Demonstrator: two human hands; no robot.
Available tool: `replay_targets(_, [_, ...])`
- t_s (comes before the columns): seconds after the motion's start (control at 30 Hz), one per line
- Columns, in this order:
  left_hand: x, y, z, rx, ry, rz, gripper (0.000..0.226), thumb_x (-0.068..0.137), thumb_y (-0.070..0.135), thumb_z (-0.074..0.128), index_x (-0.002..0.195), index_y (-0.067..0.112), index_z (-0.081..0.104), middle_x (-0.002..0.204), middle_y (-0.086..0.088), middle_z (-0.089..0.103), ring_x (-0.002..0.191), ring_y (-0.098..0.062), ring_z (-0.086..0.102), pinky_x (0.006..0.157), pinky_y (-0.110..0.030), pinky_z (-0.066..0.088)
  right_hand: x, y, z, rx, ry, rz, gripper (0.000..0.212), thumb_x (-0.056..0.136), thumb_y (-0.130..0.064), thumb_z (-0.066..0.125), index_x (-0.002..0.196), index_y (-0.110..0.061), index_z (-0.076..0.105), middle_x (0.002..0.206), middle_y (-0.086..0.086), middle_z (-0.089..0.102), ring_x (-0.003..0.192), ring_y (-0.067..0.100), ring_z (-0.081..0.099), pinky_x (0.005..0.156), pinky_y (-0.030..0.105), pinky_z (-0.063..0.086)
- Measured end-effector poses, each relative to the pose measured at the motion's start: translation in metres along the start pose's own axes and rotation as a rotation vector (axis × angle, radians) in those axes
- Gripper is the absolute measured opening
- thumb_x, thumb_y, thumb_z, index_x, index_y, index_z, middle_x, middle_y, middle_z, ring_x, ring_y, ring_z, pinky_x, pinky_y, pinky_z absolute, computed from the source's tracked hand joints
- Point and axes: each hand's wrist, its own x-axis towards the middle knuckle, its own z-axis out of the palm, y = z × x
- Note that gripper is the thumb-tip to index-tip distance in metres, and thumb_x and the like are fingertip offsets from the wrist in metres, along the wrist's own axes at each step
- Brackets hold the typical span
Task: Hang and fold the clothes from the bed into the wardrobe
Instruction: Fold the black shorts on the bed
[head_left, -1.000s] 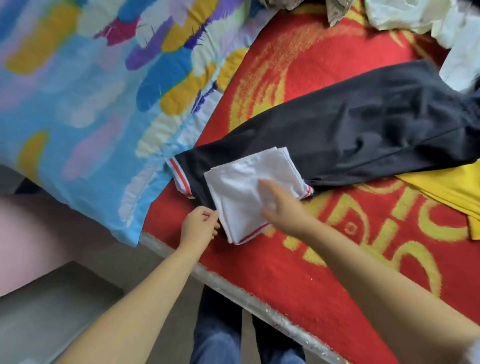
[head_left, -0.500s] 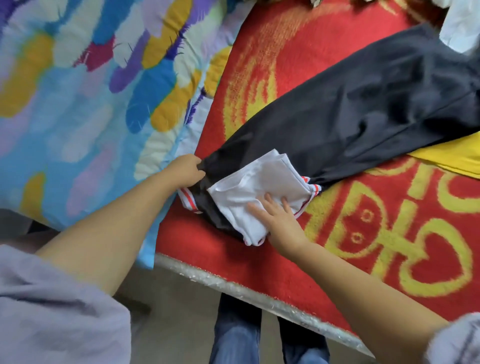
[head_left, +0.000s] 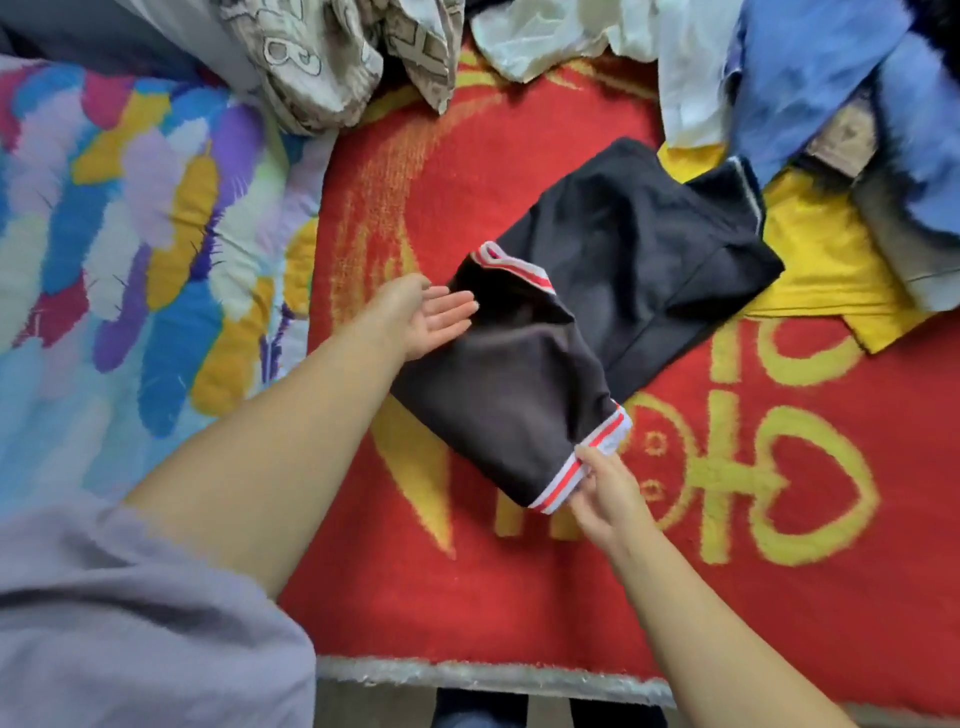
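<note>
Black cloth, folded over itself, is what I see mid-blanket: the shorts (head_left: 587, 332) lie on the red blanket (head_left: 415, 597). My left hand (head_left: 434, 319) lies flat, fingers straight, touching their left side. My right hand (head_left: 605, 493) pinches the striped hem (head_left: 582, 467) at the near end. Yellow garment (head_left: 815, 270) sits under their far corner; a patterned quilt (head_left: 130, 260) covers the bed's left side.
</note>
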Motion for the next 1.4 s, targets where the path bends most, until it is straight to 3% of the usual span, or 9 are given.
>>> replay_targets(0.2, [0.037,-0.051,-0.020,1.218,0.424,0.580,0.065,0.093,0.044,0.051,0.146,0.014,0.029,0.148,-0.012,0.035,0.136,-0.032,0.031,0.110,-0.045,0.024,-0.007,0.004,0.001,-0.463,0.160,-0.166,0.066,0.080,-0.052,0.064,0.138,-0.031,0.039,0.127,-0.009,0.059,0.115,0.012,0.058,0.104,0.045,0.045])
replay_targets(0.37, [0.048,-0.054,-0.043,1.179,0.186,0.337,0.055,0.094,0.046,0.051,0.134,0.009,0.043,0.134,-0.012,0.052,0.122,-0.033,0.049,0.098,-0.037,0.039,-0.010,0.013,0.030,-0.663,0.156,-0.218,0.072,0.096,-0.021,0.051,0.153,-0.027,0.008,0.137,-0.008,0.039,0.127,0.016,0.042,0.100,0.020,0.028])
replay_targets(0.6, [0.019,-0.130,-0.046,1.168,0.094,0.311,0.036,0.101,0.026,0.042,0.112,-0.002,0.061,0.115,-0.023,0.063,0.110,-0.036,0.057,0.090,-0.038,0.043,-0.031,-0.026,-0.015,-1.031,0.251,-0.438,0.071,0.096,-0.018,0.048,0.153,-0.030,0.008,0.135,0.017,0.053,0.118,0.038,0.051,0.079,0.029,0.032])
replay_targets(0.73, [-0.015,-0.179,-0.063,1.224,0.224,0.295,0.030,0.097,0.029,0.051,0.116,0.005,0.053,0.117,-0.021,0.061,0.110,-0.038,0.056,0.087,-0.041,0.044,-0.041,-0.014,-0.063,-1.235,0.169,-0.342,0.077,0.097,-0.022,0.053,0.153,-0.014,0.001,0.154,0.016,0.027,0.139,0.033,0.032,0.108,0.030,0.026])
replay_targets(0.83, [-0.026,-0.179,-0.075,1.424,0.320,0.807,0.054,0.089,0.029,0.058,0.133,0.003,0.044,0.128,-0.020,0.052,0.118,-0.037,0.048,0.096,-0.049,0.041,-0.050,-0.010,-0.073,-1.582,0.307,-0.717,0.075,0.090,-0.032,0.050,0.149,0.000,0.018,0.149,0.026,0.030,0.138,0.042,0.027,0.113,0.048,0.024])
replay_targets(0.93, [-0.029,-0.184,-0.080,1.861,-0.162,1.277,0.083,0.077,0.050,0.055,0.144,0.006,0.031,0.149,-0.020,0.032,0.139,-0.033,0.029,0.109,-0.055,0.024,-0.062,0.018,-0.063,-2.068,-0.120,-0.886,0.098,0.064,-0.043,0.070,0.145,-0.005,0.030,0.151,0.026,0.029,0.141,0.042,0.018,0.111,0.056,0.015])
replay_targets(1.1, [-0.015,-0.195,-0.079,2.218,-0.259,0.852,0.134,0.041,0.027,0.087,0.150,0.011,0.011,0.154,-0.025,0.020,0.143,-0.034,0.020,0.107,-0.059,0.028,-0.032,0.040,-0.057,-2.305,-0.107,-0.571,0.126,0.039,-0.024,0.090,0.148,-0.024,0.027,0.151,0.023,0.032,0.138,0.045,0.031,0.105,0.066,0.016])
replay_targets(1.27, [-0.016,-0.174,-0.054,2.288,-0.309,0.805,0.091,0.079,-0.006,0.056,0.150,0.006,0.000,0.154,-0.030,0.015,0.144,-0.038,0.020,0.116,-0.044,0.019,-0.033,0.015,-0.041,-2.387,-0.240,-0.443,0.092,0.088,-0.004,0.048,0.151,-0.032,-0.013,0.159,0.016,-0.017,0.146,0.041,-0.010,0.115,0.058,0.002])
replay_targets(1.4, [-0.048,-0.119,-0.029,1.956,-0.654,0.121,0.059,0.081,-0.006,0.036,0.135,0.010,0.049,0.126,-0.015,0.058,0.108,-0.020,0.060,0.090,-0.026,0.047,-0.053,-0.043,-0.028,-2.054,-0.662,0.020,0.071,0.084,-0.009,0.046,0.147,-0.038,0.028,0.146,0.017,0.040,0.124,0.032,0.049,0.100,0.042,0.043])
